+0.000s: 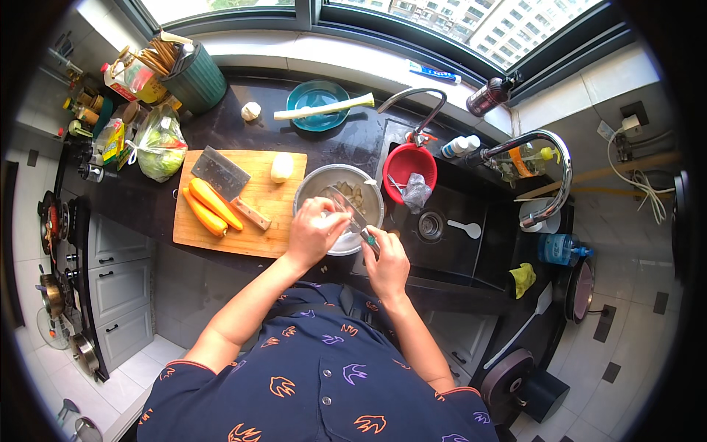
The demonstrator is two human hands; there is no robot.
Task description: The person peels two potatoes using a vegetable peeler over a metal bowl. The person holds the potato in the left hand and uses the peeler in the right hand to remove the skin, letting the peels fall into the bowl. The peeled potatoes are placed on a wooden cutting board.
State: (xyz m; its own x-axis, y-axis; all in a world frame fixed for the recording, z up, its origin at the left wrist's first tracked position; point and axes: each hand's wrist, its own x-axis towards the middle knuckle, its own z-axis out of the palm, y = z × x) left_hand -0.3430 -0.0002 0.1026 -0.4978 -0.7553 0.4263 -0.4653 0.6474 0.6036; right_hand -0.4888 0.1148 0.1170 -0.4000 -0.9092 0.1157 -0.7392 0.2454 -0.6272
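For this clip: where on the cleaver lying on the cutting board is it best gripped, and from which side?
Probably by the wooden handle, coming from the board's near right edge. The cleaver lies flat, handle angled toward the person, and the carrots crowd the blade's left side.

We see a round steel bowl (309, 193) on the dark counter, between the cutting board and the sink — pale cut pieces lie inside. Over its near rim our left hand (313, 232) grips something small, while our right hand (386, 265) holds a slim knife (352, 212), its blade angled toward the bowl's middle.
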